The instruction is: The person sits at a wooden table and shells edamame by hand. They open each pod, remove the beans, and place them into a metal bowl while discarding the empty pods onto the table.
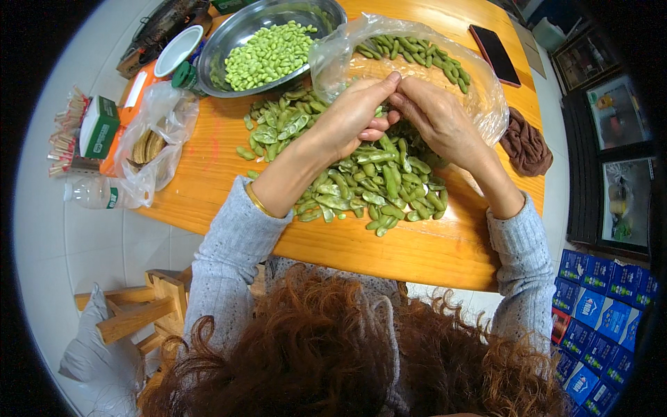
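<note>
My left hand (354,112) and my right hand (440,117) meet over the table, fingers curled in and fingertips close together. A bit of green shows by the left fingers, but whether it is held or lies below is hidden. Under both hands spreads a heap of opened green soybean pods (359,182). Just beyond them, a clear plastic bag (333,68) lies open with whole soybean pods (417,52) on it. To the left of the bag, a steel basin (208,68) holds shelled green soybeans (268,54).
A phone (495,54) and a brown cloth (523,143) lie at the right. Leftward are a green-lidded jar (185,78), a white bowl (178,50), a plastic bag of bananas (167,112), a tissue box (100,127) and a bottle (94,193). A wooden stool (167,307) stands lower left.
</note>
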`<state>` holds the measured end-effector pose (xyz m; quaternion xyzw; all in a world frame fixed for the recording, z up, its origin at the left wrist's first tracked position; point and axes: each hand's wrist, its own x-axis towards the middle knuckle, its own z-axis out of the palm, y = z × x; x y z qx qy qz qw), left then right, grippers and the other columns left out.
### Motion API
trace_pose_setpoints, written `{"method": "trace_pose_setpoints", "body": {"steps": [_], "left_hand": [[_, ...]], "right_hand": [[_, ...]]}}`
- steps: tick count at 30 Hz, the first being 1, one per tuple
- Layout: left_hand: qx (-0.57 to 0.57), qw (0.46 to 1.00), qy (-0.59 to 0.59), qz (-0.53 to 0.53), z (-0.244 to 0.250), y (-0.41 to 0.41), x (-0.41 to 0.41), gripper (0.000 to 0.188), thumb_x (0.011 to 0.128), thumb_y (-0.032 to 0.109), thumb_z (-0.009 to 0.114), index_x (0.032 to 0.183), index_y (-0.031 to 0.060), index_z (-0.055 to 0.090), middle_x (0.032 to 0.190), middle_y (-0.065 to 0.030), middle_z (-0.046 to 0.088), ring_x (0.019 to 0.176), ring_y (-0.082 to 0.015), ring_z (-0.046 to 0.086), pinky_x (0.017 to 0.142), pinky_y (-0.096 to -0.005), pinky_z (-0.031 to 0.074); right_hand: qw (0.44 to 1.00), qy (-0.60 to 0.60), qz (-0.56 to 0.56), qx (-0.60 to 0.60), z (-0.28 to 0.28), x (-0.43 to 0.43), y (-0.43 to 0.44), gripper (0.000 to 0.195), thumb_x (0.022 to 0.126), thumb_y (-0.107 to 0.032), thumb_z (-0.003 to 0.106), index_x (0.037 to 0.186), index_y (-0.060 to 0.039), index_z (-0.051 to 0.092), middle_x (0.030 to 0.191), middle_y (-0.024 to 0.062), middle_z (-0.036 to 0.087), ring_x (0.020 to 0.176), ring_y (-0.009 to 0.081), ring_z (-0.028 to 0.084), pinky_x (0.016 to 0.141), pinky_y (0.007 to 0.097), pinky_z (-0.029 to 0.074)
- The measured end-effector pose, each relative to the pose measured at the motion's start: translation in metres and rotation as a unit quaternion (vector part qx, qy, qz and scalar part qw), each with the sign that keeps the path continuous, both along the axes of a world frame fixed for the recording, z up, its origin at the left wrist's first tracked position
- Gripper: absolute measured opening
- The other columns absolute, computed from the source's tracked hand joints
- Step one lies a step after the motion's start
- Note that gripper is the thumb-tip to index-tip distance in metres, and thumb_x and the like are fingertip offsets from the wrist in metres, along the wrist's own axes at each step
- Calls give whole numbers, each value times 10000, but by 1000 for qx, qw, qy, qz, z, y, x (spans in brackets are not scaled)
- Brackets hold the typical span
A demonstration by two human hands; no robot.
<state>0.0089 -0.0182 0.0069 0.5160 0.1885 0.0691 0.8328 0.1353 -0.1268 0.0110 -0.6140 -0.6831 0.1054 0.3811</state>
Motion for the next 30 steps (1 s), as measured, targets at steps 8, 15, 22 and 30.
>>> {"method": "trace_pose_setpoints", "body": {"steps": [8, 15, 22, 30], "left_hand": [[-34, 994, -52, 94, -6, 20, -3, 290, 972, 207, 419, 1118, -30, 501, 708, 19, 420, 477, -15, 272, 370, -151, 209], [-50, 990, -98, 90, -8, 21, 0, 281, 964, 183, 437, 1083, -61, 509, 688, 26, 395, 486, -15, 276, 375, -159, 205], [-24, 990, -64, 120, -6, 17, 3, 285, 956, 191, 459, 1047, -65, 547, 686, 34, 411, 485, -16, 279, 387, -155, 214], [107, 988, -73, 81, -9, 14, 1, 290, 940, 199, 503, 1116, -23, 565, 637, 77, 364, 463, 0, 262, 382, -150, 205]], "right_hand": [[998, -36, 25, -54, 3, 36, -2, 226, 892, -166, 540, 1056, -29, 613, 820, 187, 621, 774, 317, 607, 662, 368, 468], [891, -377, -251, -27, -41, 99, 0, 109, 792, -85, 583, 815, 21, 587, 768, 192, 606, 732, 341, 592, 645, 409, 460], [883, -375, -272, -81, -44, 96, 2, 117, 777, -95, 590, 841, 1, 572, 843, 193, 616, 787, 351, 590, 671, 424, 455], [988, 107, -106, -44, 2, 50, -1, 210, 859, -179, 606, 992, -17, 608, 877, 63, 637, 815, 126, 601, 659, 261, 482]]}}
